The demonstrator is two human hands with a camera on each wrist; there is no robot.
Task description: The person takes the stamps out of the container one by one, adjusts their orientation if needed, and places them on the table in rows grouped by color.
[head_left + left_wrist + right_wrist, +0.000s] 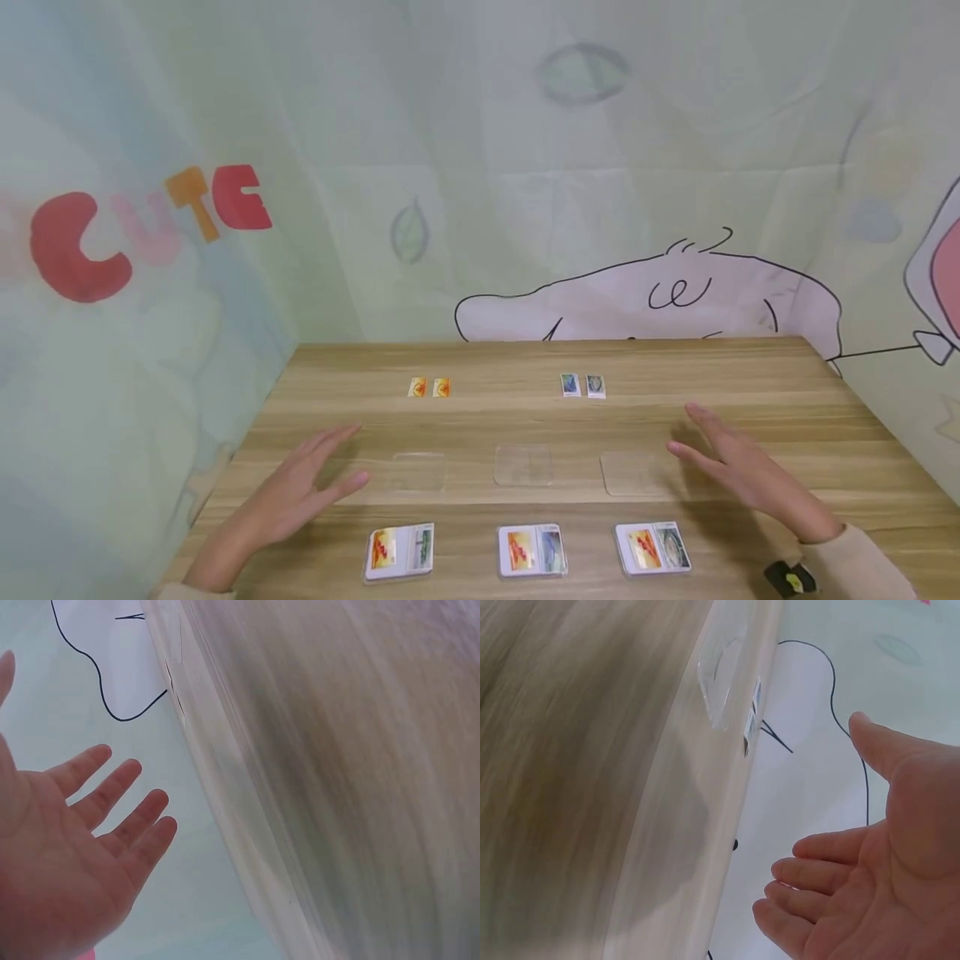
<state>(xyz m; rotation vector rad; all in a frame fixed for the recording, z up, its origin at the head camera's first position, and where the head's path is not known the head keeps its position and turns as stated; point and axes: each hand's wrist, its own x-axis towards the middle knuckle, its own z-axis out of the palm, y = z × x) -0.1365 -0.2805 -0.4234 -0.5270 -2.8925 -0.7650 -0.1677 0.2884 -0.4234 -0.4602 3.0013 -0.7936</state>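
Observation:
My left hand (288, 492) hovers over the left of the table with fingers spread, holding nothing; its palm shows in the left wrist view. On the right, my right hand (742, 467) is likewise raised, empty, near a clear plastic piece (628, 473). Two more clear pieces, a middle one (523, 465) and a left one (417, 472), lie in the same row. Nearer me lie three clear-edged white cards, left (399, 552), middle (532, 550) and right (652, 548), each bearing two stamp-like pictures. Behind are small orange stamp-like pieces (441, 387) and blue-grey ones (596, 386), in pairs.
A wood-grain table (495, 362) carries everything. A small black item with a yellow mark (791, 578) lies by the right sleeve (855, 562). A printed curtain (337, 208) hangs behind the table and along its sides.

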